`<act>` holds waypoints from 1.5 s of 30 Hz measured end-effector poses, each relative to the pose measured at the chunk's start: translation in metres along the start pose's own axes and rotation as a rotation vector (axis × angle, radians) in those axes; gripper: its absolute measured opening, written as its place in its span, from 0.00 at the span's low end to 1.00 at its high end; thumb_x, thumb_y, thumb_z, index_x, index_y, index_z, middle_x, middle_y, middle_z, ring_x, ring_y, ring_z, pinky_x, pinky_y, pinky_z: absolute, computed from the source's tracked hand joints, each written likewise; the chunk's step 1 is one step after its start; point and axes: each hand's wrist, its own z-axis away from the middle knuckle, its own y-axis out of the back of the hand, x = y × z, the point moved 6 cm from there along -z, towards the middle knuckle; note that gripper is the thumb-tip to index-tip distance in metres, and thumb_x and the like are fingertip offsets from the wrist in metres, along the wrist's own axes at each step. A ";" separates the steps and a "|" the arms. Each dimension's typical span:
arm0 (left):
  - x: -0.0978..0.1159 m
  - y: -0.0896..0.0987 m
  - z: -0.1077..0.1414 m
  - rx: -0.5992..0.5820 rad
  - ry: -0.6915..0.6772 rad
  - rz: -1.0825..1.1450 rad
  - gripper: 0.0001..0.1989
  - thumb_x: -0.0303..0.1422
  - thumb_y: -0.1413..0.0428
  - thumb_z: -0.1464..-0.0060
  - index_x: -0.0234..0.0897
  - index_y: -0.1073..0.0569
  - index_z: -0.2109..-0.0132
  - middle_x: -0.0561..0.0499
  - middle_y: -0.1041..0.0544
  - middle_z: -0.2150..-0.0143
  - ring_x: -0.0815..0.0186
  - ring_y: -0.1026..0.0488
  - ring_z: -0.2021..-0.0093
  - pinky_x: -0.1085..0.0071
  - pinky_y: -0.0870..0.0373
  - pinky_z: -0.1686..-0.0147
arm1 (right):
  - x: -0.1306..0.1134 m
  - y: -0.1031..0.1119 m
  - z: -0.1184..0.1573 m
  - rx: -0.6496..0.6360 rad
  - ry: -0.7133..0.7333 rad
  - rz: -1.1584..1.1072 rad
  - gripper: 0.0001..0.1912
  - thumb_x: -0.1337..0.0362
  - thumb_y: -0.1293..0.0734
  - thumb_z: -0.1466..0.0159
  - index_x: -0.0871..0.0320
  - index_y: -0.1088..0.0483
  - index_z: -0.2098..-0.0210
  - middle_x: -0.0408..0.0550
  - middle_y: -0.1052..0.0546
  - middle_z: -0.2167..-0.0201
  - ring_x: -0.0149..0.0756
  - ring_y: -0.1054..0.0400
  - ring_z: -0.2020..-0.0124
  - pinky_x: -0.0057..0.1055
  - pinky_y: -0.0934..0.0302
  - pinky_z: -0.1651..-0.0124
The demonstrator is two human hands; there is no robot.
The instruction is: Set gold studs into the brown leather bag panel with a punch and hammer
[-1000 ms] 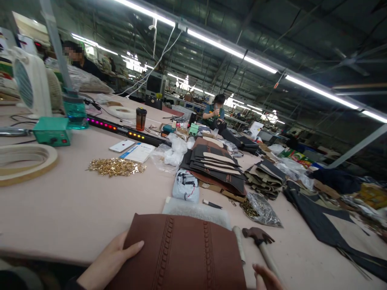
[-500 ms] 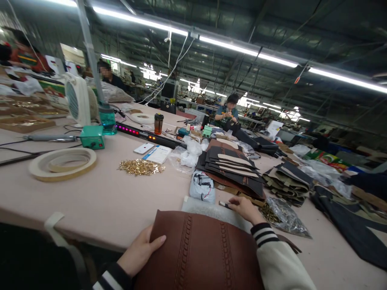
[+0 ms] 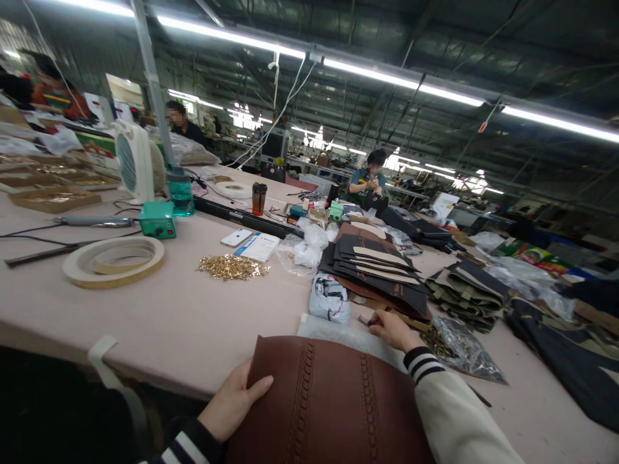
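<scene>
A large brown leather panel [image 3: 333, 399] with two stitched, braided-looking bands stands tilted in front of me at the table edge. My left hand [image 3: 236, 396] grips its left edge, thumb on the near face and fingers hidden behind. Past the panel's top edge, my right hand [image 3: 393, 328] is closed low over the table. At its fingertips shows a small grey-and-dark piece [image 3: 364, 319], too small to name. Below that hand lies a translucent whitish sheet [image 3: 345, 335], partly covered by the panel. A white plastic-wrapped bundle [image 3: 329, 298] sits just beyond the sheet.
Stacked dark and brown leather pieces [image 3: 374, 264] lie ahead. A bag of small metal parts [image 3: 469, 348] and folded dark pieces [image 3: 467, 293] are at right. Leftward are gold hardware [image 3: 233, 267], tape rolls [image 3: 113, 261], a green box [image 3: 158, 220] and a fan [image 3: 135, 161]. Co-workers sit farther back.
The view has swung slightly left, so everything sits a little farther right. My right hand has shifted slightly, with the small piece at its fingertips turned. My left hand keeps its grip.
</scene>
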 end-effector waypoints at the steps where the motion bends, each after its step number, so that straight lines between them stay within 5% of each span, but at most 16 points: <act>1: -0.001 0.000 0.000 0.001 0.004 0.010 0.31 0.46 0.36 0.44 0.35 0.26 0.39 0.40 0.20 0.43 0.46 0.25 0.42 0.53 0.28 0.41 | -0.005 0.007 0.006 0.063 0.008 -0.042 0.09 0.59 0.27 0.41 0.57 0.24 0.65 0.50 0.20 0.65 0.42 0.27 0.60 0.39 0.37 0.50; 5: -0.002 -0.001 0.003 -0.006 0.059 0.063 0.32 0.47 0.34 0.46 0.36 0.26 0.39 0.41 0.19 0.46 0.45 0.23 0.44 0.52 0.25 0.44 | -0.034 0.029 0.038 0.220 0.095 -0.267 0.18 0.50 0.33 0.35 0.57 0.24 0.55 0.52 0.20 0.57 0.43 0.28 0.55 0.38 0.37 0.50; 8: 0.000 -0.003 0.006 -0.007 0.085 0.076 0.31 0.48 0.33 0.48 0.35 0.24 0.41 0.41 0.18 0.47 0.44 0.22 0.46 0.51 0.25 0.44 | -0.058 0.031 0.075 0.307 0.115 -0.571 0.23 0.45 0.33 0.34 0.57 0.25 0.51 0.47 0.22 0.60 0.35 0.31 0.64 0.31 0.36 0.60; 11: 0.004 -0.005 0.010 0.018 0.088 0.069 0.31 0.48 0.32 0.49 0.35 0.23 0.42 0.40 0.18 0.47 0.44 0.22 0.47 0.51 0.25 0.44 | -0.077 0.018 0.118 0.397 0.062 -1.098 0.21 0.50 0.24 0.40 0.57 0.24 0.54 0.43 0.25 0.65 0.27 0.40 0.73 0.24 0.45 0.72; 14: 0.007 -0.008 0.014 0.053 0.111 0.064 0.33 0.49 0.31 0.51 0.35 0.22 0.43 0.40 0.17 0.49 0.43 0.22 0.47 0.51 0.25 0.45 | -0.092 -0.009 0.150 0.403 -0.010 -1.386 0.19 0.52 0.23 0.40 0.54 0.25 0.54 0.43 0.25 0.62 0.24 0.42 0.75 0.22 0.47 0.76; 19: 0.011 -0.013 0.018 0.051 0.141 0.038 0.33 0.50 0.31 0.53 0.35 0.21 0.45 0.41 0.17 0.50 0.43 0.22 0.47 0.51 0.25 0.44 | -0.080 -0.046 0.172 0.612 -0.135 -1.527 0.15 0.53 0.24 0.39 0.55 0.25 0.59 0.43 0.24 0.61 0.26 0.39 0.73 0.24 0.38 0.72; 24: 0.017 -0.011 0.011 0.006 0.119 -0.085 0.30 0.45 0.35 0.48 0.34 0.26 0.41 0.40 0.20 0.45 0.46 0.24 0.44 0.52 0.28 0.41 | -0.062 -0.062 0.175 0.778 -0.189 -1.571 0.11 0.54 0.26 0.38 0.53 0.26 0.64 0.42 0.25 0.65 0.29 0.40 0.75 0.29 0.39 0.72; 29: 0.049 -0.005 -0.007 0.309 -0.126 -0.639 0.31 0.39 0.41 0.46 0.37 0.33 0.36 0.41 0.28 0.37 0.48 0.32 0.36 0.49 0.41 0.32 | -0.059 -0.062 0.178 0.818 -0.178 -1.597 0.10 0.54 0.28 0.36 0.52 0.28 0.64 0.40 0.26 0.66 0.29 0.43 0.76 0.29 0.43 0.72; 32: 0.065 -0.038 -0.021 0.185 -0.291 -0.929 0.23 0.38 0.46 0.38 0.41 0.30 0.38 0.43 0.28 0.36 0.49 0.37 0.33 0.46 0.47 0.31 | -0.058 -0.060 0.180 0.848 -0.149 -1.567 0.10 0.53 0.30 0.35 0.51 0.29 0.63 0.39 0.28 0.67 0.28 0.44 0.77 0.29 0.44 0.72; 34: 0.067 -0.061 -0.031 0.045 -0.278 -1.088 0.21 0.43 0.43 0.39 0.44 0.27 0.41 0.43 0.27 0.37 0.42 0.41 0.30 0.36 0.56 0.31 | -0.056 -0.060 0.181 0.873 -0.140 -1.552 0.09 0.53 0.30 0.34 0.50 0.29 0.60 0.39 0.28 0.67 0.28 0.44 0.77 0.28 0.44 0.72; 37: 0.071 -0.087 -0.044 -0.090 -0.243 -1.242 0.31 0.54 0.34 0.50 0.44 0.25 0.44 0.39 0.25 0.39 0.32 0.46 0.30 0.26 0.67 0.35 | -0.053 -0.064 0.183 0.898 -0.151 -1.575 0.10 0.53 0.29 0.35 0.51 0.29 0.61 0.40 0.28 0.66 0.27 0.42 0.75 0.26 0.42 0.72; 41: 0.074 -0.114 -0.057 -0.242 -0.261 -1.291 0.36 0.58 0.32 0.56 0.38 0.23 0.48 0.38 0.23 0.51 0.41 0.29 0.46 0.44 0.37 0.41 | -0.053 -0.064 0.183 0.905 -0.163 -1.635 0.13 0.54 0.27 0.36 0.52 0.28 0.56 0.40 0.28 0.66 0.26 0.41 0.75 0.24 0.41 0.71; 45: 0.062 -0.128 -0.067 -0.312 -0.188 -1.214 0.27 0.53 0.33 0.51 0.36 0.22 0.55 0.40 0.22 0.56 0.47 0.25 0.55 0.58 0.30 0.55 | -0.056 -0.060 0.184 0.922 -0.152 -1.625 0.11 0.53 0.28 0.35 0.54 0.28 0.62 0.40 0.28 0.67 0.26 0.42 0.76 0.24 0.41 0.72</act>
